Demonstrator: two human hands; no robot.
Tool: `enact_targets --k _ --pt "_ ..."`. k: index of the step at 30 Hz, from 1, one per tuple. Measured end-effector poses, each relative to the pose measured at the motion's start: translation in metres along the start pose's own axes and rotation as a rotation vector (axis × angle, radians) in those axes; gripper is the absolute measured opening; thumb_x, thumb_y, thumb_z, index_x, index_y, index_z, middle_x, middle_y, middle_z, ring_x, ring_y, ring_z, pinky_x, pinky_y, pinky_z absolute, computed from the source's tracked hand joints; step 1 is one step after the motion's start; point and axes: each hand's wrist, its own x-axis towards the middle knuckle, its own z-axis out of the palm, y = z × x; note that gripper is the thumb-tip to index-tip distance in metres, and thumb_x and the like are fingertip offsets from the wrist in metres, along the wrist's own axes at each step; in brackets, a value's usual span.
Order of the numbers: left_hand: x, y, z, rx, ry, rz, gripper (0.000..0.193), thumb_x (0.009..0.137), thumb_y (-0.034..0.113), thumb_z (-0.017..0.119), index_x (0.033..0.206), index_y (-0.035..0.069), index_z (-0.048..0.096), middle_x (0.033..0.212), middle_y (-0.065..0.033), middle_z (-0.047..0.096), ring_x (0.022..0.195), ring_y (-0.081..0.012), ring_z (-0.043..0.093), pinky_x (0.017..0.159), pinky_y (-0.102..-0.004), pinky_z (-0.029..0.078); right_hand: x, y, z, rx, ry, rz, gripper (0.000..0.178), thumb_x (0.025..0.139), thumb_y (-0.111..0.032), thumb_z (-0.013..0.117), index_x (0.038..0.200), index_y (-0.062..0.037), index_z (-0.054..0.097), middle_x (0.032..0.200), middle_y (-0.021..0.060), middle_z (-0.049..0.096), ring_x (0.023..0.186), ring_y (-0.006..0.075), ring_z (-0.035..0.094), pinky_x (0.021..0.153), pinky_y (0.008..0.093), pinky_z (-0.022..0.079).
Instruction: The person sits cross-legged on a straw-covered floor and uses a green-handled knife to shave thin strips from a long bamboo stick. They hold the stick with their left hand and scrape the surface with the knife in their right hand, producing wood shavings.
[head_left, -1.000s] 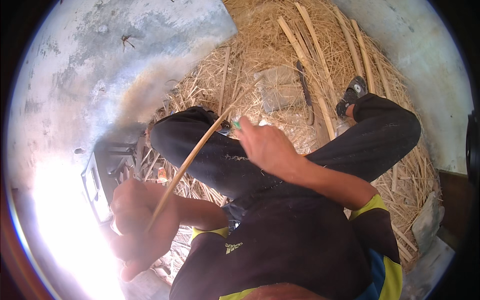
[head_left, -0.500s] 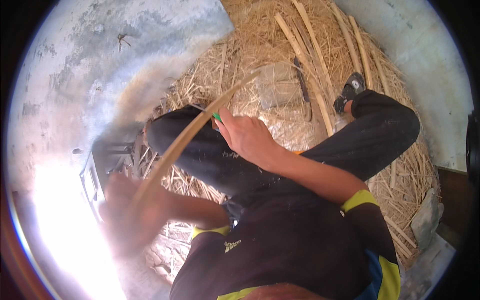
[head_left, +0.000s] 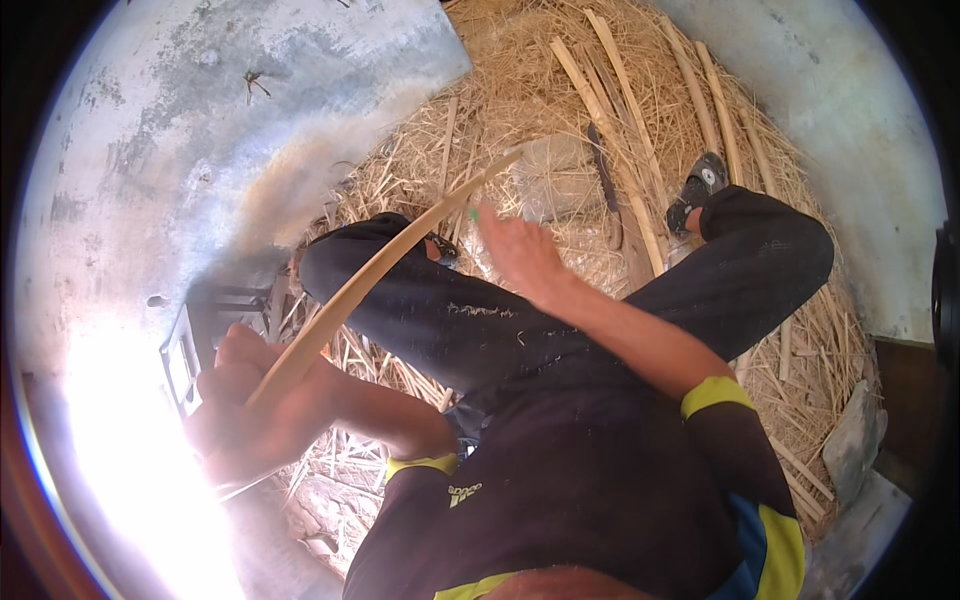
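Observation:
A long, pale, slightly curved wooden strip (head_left: 372, 272) runs slantwise from lower left up to the stone block. My left hand (head_left: 262, 415) is closed round its lower end, partly washed out by bright light. My right hand (head_left: 522, 258) is closed beside the strip's upper part, a little to its right. A small green-handled tool (head_left: 474, 214) shows at its fingertips; its blade cannot be made out now, though a thin grey one showed earlier. My crossed legs (head_left: 440, 320) in dark trousers lie beneath the strip.
Straw and shavings (head_left: 500, 70) cover the floor. Ahead are a grey stone block (head_left: 560, 175), a dark hooked tool (head_left: 606, 185) and several long wooden sticks (head_left: 625, 95). Pale walls (head_left: 290, 70) close in on both sides. A flat stone (head_left: 852, 440) lies at the right.
My right hand has moved up and right, away from the strip, with the green-handled tool. The strip stays nearly in place; my left hand is less blurred and still holds its lower end.

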Motion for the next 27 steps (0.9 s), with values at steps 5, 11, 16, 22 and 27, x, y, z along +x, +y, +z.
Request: enact_targets --k 5,11,16,22,27 --pt "-0.001 -0.001 -0.007 -0.159 -0.052 -0.055 0.059 0.095 0.06 0.019 0.054 0.018 0.021 0.042 0.0051 0.017 0.034 -0.0068 0.019 0.035 -0.0215 0.02 0.011 0.003 -0.005 -0.045 0.03 -0.072 0.014 0.091 -0.01 0.044 0.1 0.0011 0.043 0.062 0.0215 0.059 0.06 0.0419 0.061 0.053 0.0494 0.049" --pt "-0.001 0.008 -0.004 0.002 -0.039 -0.017 0.06 0.095 0.06 0.018 0.053 0.018 0.022 0.042 0.0051 0.018 0.033 -0.0065 0.021 0.033 -0.0216 0.029 0.033 0.035 0.017 -0.137 0.002 0.089 0.014 0.089 -0.009 0.045 0.101 -0.0005 0.044 0.065 0.0204 0.061 0.063 0.0408 0.063 0.053 0.0484 0.05" --pt "-0.007 -0.002 -0.016 0.348 -0.104 0.224 0.058 0.096 0.057 0.018 0.058 0.016 0.031 0.042 0.0042 0.022 0.034 -0.0065 0.029 0.034 -0.022 0.037 0.031 0.084 0.052 -0.222 0.008 0.095 0.013 0.086 -0.005 0.046 0.099 0.0006 0.044 0.066 0.0189 0.062 0.065 0.0367 0.065 0.054 0.0454 0.052" --pt "0.003 0.001 -0.002 0.041 -0.084 -0.03 0.058 0.095 0.059 0.019 0.058 0.016 0.03 0.043 0.0048 0.023 0.034 -0.0068 0.029 0.037 -0.0235 0.041 0.051 0.076 0.05 -0.309 0.08 0.121 0.014 0.084 -0.004 0.049 0.097 0.0012 0.049 0.073 0.0209 0.065 0.064 0.0336 0.067 0.054 0.0397 0.054" --pt "-0.01 0.011 -0.001 -0.14 -0.107 0.007 0.057 0.098 0.055 0.018 0.057 0.015 0.023 0.041 0.0031 0.018 0.033 -0.0071 0.016 0.034 -0.0227 0.019 0.061 0.097 0.049 0.32 -0.112 0.256 0.023 0.098 -0.022 0.038 0.097 -0.0004 0.045 0.069 0.023 0.062 0.057 0.0366 0.063 0.051 0.0462 0.05"
